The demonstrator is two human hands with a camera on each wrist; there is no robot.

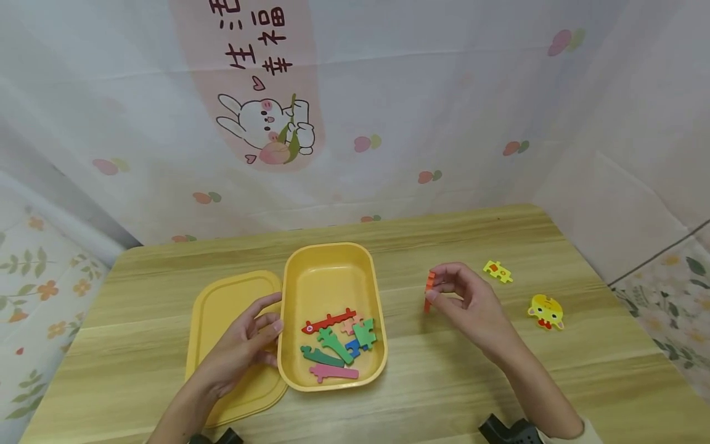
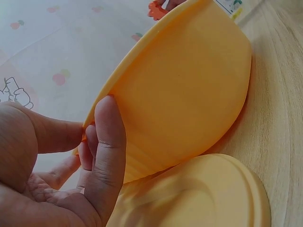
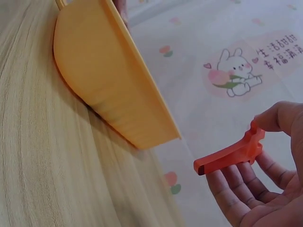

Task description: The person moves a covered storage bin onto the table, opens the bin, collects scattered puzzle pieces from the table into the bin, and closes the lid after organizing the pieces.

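Note:
My left hand [image 1: 244, 342] pinches the left rim of a yellow plastic box [image 1: 333, 259], thumb and fingers on either side of its edge in the left wrist view. Inside the box's near half lie several puzzle pieces: a long red piece [image 1: 330, 321], green pieces [image 1: 335, 345], a pink piece [image 1: 335, 372] and a partly covered blue piece [image 1: 353, 347]. To the right of the box, above the table, my right hand [image 1: 471, 302] holds an orange-red puzzle piece [image 3: 232, 153] between thumb and fingers. That piece has a straight stem and a notched end.
The box's yellow lid [image 1: 233, 296] lies flat on the table at the left, under my left hand. On the right lie a yellow puzzle piece [image 1: 498, 271] and a yellow animal-head piece [image 1: 546, 311] with a red bow. A printed cloth [image 1: 388, 92] hangs behind the wooden table [image 1: 427, 382].

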